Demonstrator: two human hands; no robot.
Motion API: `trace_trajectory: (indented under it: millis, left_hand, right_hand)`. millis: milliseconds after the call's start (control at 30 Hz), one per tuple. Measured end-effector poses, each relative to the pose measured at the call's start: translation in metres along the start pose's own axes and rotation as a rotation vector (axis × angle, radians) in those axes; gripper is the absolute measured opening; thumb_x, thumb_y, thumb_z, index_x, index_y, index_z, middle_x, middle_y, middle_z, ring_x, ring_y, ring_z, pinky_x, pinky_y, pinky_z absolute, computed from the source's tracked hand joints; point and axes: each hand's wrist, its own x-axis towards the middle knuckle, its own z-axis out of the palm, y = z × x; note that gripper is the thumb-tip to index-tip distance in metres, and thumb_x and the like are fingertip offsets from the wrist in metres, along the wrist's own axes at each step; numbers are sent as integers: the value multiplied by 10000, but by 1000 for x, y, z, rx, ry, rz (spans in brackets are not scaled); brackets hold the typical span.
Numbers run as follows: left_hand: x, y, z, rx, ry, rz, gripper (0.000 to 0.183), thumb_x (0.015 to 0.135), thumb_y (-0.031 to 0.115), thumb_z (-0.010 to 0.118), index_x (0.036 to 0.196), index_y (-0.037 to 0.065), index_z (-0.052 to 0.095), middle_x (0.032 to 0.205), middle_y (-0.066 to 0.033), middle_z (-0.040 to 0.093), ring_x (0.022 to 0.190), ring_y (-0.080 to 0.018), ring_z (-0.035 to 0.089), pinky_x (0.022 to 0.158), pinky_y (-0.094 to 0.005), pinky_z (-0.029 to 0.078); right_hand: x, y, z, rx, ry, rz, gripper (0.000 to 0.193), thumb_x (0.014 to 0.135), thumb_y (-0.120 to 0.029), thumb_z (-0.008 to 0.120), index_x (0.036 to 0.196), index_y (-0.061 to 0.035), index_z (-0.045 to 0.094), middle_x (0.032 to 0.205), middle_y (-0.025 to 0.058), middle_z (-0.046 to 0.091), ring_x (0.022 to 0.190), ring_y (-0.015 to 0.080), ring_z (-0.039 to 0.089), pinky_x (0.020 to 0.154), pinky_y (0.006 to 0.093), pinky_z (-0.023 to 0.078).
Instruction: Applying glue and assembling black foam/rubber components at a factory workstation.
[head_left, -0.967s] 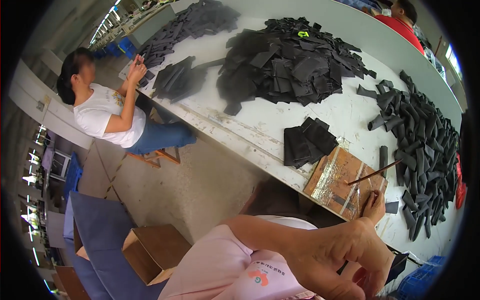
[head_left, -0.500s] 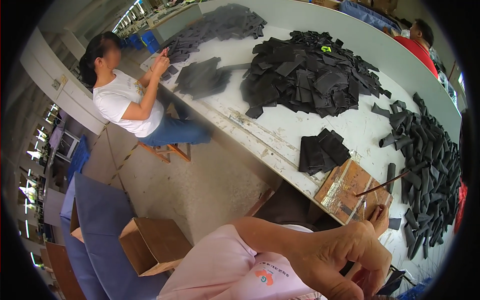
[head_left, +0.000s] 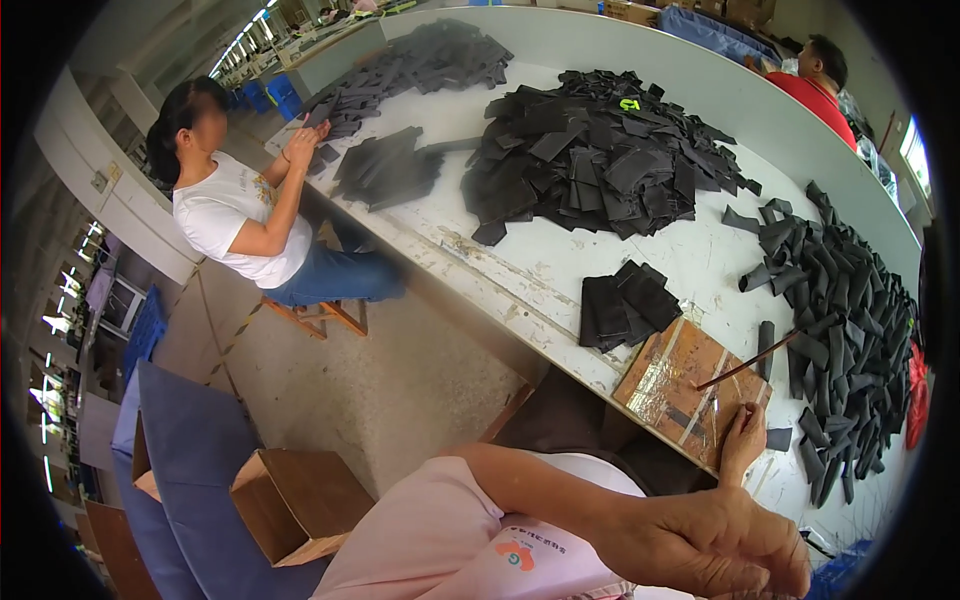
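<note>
A long white table with a scuffed surface [head_left: 520, 280] runs diagonally, its far edge closed by a raised pale grey wall [head_left: 780, 135]. At the near edge, toward the right end, lies a flat brown wooden board crossed with shiny tape [head_left: 660, 385]. The wearer's right hand [head_left: 743, 432] rests at the board's right edge, fingers bent and close together; whether they pinch anything cannot be told. The left hand [head_left: 705, 545], large in the foreground before the near edge, has its fingers curled together; its palm is hidden, so I cannot tell if it holds something. A thin brown rod [head_left: 745, 366] slants from above the board toward a heap of rolled black fabric tubes [head_left: 850, 330] along the right end. One single black tube [head_left: 765, 350] lies just beyond the board, and a small flat dark piece [head_left: 779, 439] just beside the right hand. Left of the board is a small stack of flat black pieces [head_left: 625, 308]; a large black heap [head_left: 590, 165] spreads toward the far edge. The wearer's pale pink garment [head_left: 420, 530] bears an orange emblem [head_left: 514, 556] and small dark lettering. A seated co-worker's white T-shirt [head_left: 220, 215] carries a print too small to read.
</note>
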Motion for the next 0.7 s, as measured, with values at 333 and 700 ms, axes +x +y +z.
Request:
trace_trajectory:
  millis: [333, 700]
  left_hand:
    - [26, -66, 14, -50, -155, 534, 261, 873, 144, 445, 1030, -35, 553, 1046, -181, 546, 987, -265, 507, 841, -350, 397]
    - [26, -91, 13, -351, -157, 369, 228, 860, 150, 492, 997, -14, 571, 1050, -174, 550, 980, -285, 520, 840, -364, 418]
  right_hand:
    - [-1, -6, -2, 8, -38, 45, 112, 829, -123, 498, 869, -21, 520, 802, 138, 578, 720, 317, 556, 616, 356, 430]
    - [0, -5, 0, -51, -45, 36, 127, 840, -137, 480, 869, -20, 520, 817, 133, 574, 741, 315, 555, 632, 357, 428]
